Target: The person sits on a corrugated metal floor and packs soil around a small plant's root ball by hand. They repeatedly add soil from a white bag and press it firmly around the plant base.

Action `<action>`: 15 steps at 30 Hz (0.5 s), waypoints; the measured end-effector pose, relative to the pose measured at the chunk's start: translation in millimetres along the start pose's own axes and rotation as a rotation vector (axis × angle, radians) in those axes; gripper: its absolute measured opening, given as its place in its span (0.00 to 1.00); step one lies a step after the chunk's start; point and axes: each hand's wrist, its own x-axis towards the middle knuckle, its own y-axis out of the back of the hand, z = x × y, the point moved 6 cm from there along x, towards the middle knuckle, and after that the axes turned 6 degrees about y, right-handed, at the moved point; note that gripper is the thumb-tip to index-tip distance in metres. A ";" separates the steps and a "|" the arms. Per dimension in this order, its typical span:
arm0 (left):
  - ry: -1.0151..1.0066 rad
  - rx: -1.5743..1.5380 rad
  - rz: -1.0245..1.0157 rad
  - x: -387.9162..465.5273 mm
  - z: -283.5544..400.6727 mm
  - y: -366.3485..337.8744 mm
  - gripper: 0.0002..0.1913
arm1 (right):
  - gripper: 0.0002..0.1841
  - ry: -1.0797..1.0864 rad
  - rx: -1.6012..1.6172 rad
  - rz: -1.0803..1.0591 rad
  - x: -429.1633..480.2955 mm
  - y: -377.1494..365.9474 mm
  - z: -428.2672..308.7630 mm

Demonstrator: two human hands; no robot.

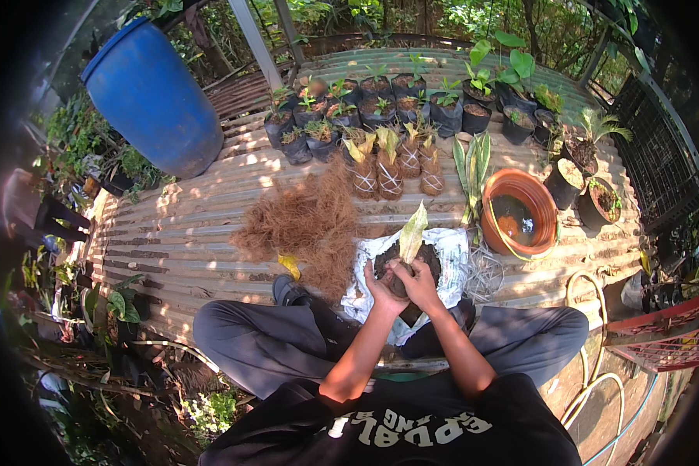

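My left hand (385,289) cups a clump of dark soil at the base of a variegated leaf cutting (413,233). Opposite it, my right hand (420,286) presses its fingers against the same clump, and the pale leaf stands up between the hands. Beneath them a white plastic sack (454,250) lies spread on the corrugated sheet with dark soil (430,262) on it. To the left is a heap of brown coconut fibre (303,221). Beyond the sack stand several fibre-wrapped cuttings (389,175) bound with white string. Pale shredded strips (486,274) lie at the sack's right side.
An orange-brown tub (550,204) of water stands right of long upright leaves (473,169). Black bags of seedlings (377,110) line the far side. A blue barrel (157,105) is at upper left, a red plastic crate (658,332) and hose (603,326) at right. Another person (35,204) is at far left.
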 end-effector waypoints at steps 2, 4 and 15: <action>0.065 0.013 0.042 -3.0 -5.0 -5.3 0.31 | 0.12 0.080 -0.091 -0.026 1.2 5.1 -4.1; 0.172 0.037 0.076 0.4 -8.0 0.7 0.31 | 0.12 0.072 0.001 -0.010 -1.1 3.7 -7.9; 0.049 0.061 0.160 12.8 -0.7 29.1 0.41 | 0.16 -0.141 -0.024 0.214 -8.9 2.1 15.8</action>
